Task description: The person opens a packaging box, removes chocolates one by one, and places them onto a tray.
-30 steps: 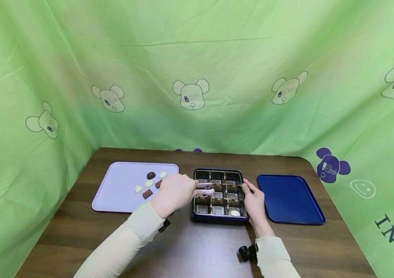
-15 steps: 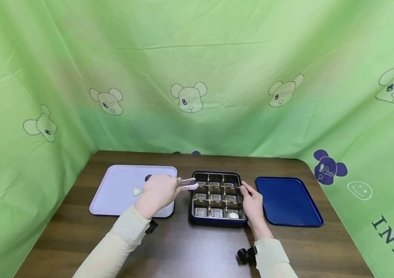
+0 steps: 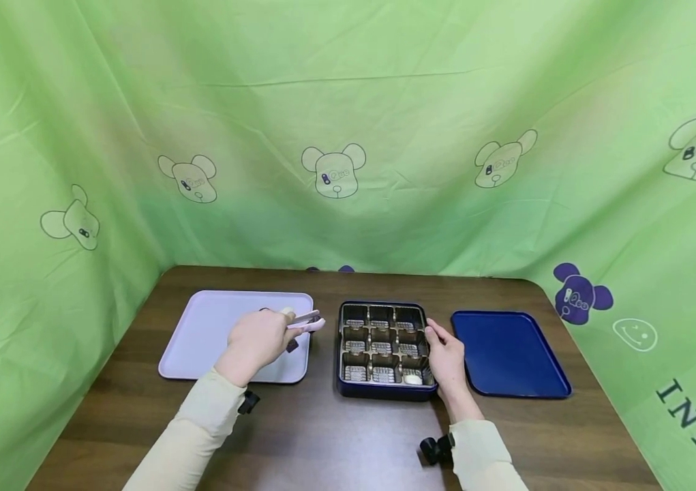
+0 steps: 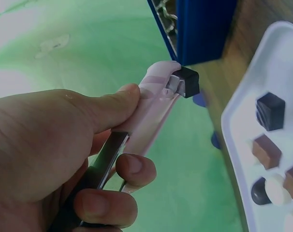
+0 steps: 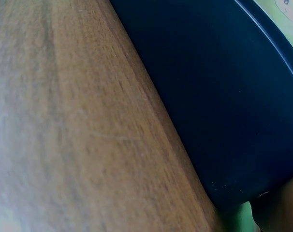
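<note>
My left hand (image 3: 257, 341) grips pale pink-tipped tongs (image 4: 151, 99) over the right part of the lilac tray (image 3: 200, 334). At the tongs' tips in the left wrist view is a dark block (image 4: 187, 82), apparently between them. A dark striped cube (image 4: 271, 112), a brown block (image 4: 266, 151), a dark round piece (image 4: 260, 191) and white pieces (image 4: 277, 188) lie on the tray, chocolate-like. My right hand (image 3: 448, 358) holds the right side of a navy box (image 3: 386, 392). Its divided liner has a white piece (image 3: 412, 378) in the near-right compartment.
Right of the box, a flat blue tray or lid (image 3: 510, 354) lies on the wooden table (image 3: 348, 443). A green printed curtain (image 3: 348, 225) hangs behind the table and along both sides. In the right wrist view, the box wall (image 5: 209, 87) fills the right part.
My left hand has moved left with the tongs, from above the box to the tray's right part. My right hand still holds the box, which stays put.
</note>
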`<state>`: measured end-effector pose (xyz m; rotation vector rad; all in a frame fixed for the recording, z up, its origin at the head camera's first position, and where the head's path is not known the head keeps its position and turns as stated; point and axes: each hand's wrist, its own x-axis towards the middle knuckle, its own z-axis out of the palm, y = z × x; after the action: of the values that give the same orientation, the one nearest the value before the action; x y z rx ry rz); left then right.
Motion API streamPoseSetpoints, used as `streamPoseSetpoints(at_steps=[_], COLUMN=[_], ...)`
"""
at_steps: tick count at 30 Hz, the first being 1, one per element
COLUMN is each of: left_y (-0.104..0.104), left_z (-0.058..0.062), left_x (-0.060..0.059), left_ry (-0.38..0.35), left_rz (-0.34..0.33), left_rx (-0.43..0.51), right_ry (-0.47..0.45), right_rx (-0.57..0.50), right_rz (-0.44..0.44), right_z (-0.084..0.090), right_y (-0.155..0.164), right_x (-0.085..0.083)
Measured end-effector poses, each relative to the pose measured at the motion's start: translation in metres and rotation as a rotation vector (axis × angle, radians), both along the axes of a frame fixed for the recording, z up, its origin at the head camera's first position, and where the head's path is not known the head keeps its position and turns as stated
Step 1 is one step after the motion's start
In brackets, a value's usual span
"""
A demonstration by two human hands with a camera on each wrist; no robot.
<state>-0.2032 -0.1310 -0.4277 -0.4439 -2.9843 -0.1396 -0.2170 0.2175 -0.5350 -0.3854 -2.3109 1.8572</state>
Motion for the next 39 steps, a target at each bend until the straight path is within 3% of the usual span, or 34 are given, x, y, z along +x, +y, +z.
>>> streamPoseSetpoints(at_steps=[14,28,39], left_y=[-0.044,-0.081,-0.098], left_z=[-0.012,-0.02,-0.031], left_x=[-0.006,-0.016,-0.03], left_ry=[-0.091,-0.129,-0.091], left_rz=[0.105,0.182,0.194], left_rx=[0.021,0.049,0.052], right_ry=[0.012,0.019,0.022], right_rx=[-0.014,-0.01,-0.018], right_rz=[-0.011,-0.019,-0.019], right_z=[-0.002,-0.003,-0.004], right_y=[-0.001,0.0,-0.001], right_x=[0.0,0.0,0.0])
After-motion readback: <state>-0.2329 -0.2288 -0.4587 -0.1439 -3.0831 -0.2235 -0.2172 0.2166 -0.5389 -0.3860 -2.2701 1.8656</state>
